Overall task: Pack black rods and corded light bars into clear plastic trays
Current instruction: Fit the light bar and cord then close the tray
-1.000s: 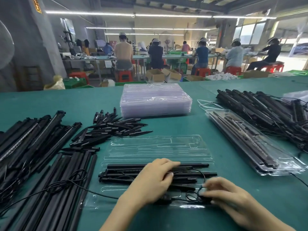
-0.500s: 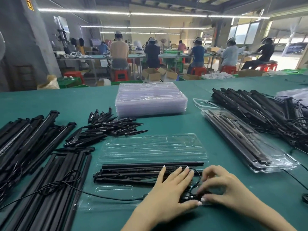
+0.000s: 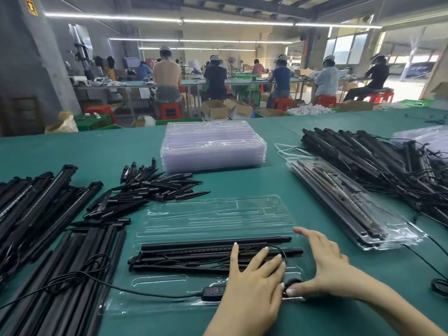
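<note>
Open clear tray (image 3: pixel 218 215) on green table (image 3: pixel 72 151) before me, rods (image 3: pixel 215 241) and light bars (image 3: pixel 194 259) inside. My left hand (image 3: pixel 254 280) flat, fingers spread, pressing bars. My right hand (image 3: pixel 324 267) open, thumb on coiled cord (image 3: pixel 292 282) at tray's near right corner.

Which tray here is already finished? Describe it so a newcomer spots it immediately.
On the green table, look right of the open tray under the hands. The closed tray lies diagonally beside the tangled corded bars. Unlike the empty stack, it holds black rods.
</note>
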The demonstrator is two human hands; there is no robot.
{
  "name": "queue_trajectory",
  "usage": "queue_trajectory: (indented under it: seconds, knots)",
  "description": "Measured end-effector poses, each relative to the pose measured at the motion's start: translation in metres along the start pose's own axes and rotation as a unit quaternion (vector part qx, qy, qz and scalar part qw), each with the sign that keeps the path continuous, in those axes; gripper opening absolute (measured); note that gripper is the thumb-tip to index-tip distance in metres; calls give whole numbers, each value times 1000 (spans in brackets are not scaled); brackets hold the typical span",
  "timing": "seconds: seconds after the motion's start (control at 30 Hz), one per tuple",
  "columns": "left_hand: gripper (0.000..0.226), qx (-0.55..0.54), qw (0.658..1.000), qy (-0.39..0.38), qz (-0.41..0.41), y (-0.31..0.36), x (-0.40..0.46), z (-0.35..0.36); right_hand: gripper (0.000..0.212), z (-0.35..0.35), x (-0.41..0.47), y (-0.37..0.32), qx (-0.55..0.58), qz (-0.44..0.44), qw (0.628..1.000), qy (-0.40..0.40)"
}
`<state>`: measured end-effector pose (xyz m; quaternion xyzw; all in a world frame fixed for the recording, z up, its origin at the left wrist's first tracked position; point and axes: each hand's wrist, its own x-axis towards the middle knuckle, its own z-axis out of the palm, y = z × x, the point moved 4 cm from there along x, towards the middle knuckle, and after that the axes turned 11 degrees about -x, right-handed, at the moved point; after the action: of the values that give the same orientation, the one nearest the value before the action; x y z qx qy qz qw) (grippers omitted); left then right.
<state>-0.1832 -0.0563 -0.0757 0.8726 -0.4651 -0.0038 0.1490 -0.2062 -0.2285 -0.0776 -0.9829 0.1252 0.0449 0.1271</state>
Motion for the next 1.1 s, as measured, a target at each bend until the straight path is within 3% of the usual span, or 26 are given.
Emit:
queue_trajectory:
  seconds: [0.13, 0.2, 0.3, 0.4, 0.47, 0.57, 0.7, 0.77, 0.93, 1.1]
  knots:
    - [39, 22, 1000, 1, 7, -3, 1, 1, 129, 2, 5, 6, -25, -15, 998, -56]
    - [37, 16, 1000, -5, -1, -4, 1, 4, 131, -6, 6, 10, 59, -27, 995, -72]
    - [39, 11, 999, -12, -37, -7, 0, 5, 97, -20, 13, 15, 196, -22, 980, -11]
    - [39, 39, 996, -33, -70, -10, -3, 7, 43, -30, 24, 11, 177, -54, 974, 128]
    - [40, 67, 994, -42, -70, -11, -5, 9, 28, -36, 26, 5, 190, -86, 960, 189]
    - [41, 86, 994, -34, -58, -12, -4, 10, 26, -37, 25, -5, 174, -151, 955, 188]
    - [41, 86, 993, -41, -63, -12, -3, 8, 29, -9, 29, -12, 9, -227, 967, 114]
    - [42, 93, 993, -42, -59, -12, -3, 10, 29, 0, 27, -13, -34, -231, 963, 135]
    - [43, 100, 993, -40, -48, -14, -6, 11, 24, 0, 14, -15, -5, -242, 941, 239]
    - [49, 71, 995, -16, -71, -14, -4, 8, 19, -3, 3, -11, 127, -245, 943, 186]
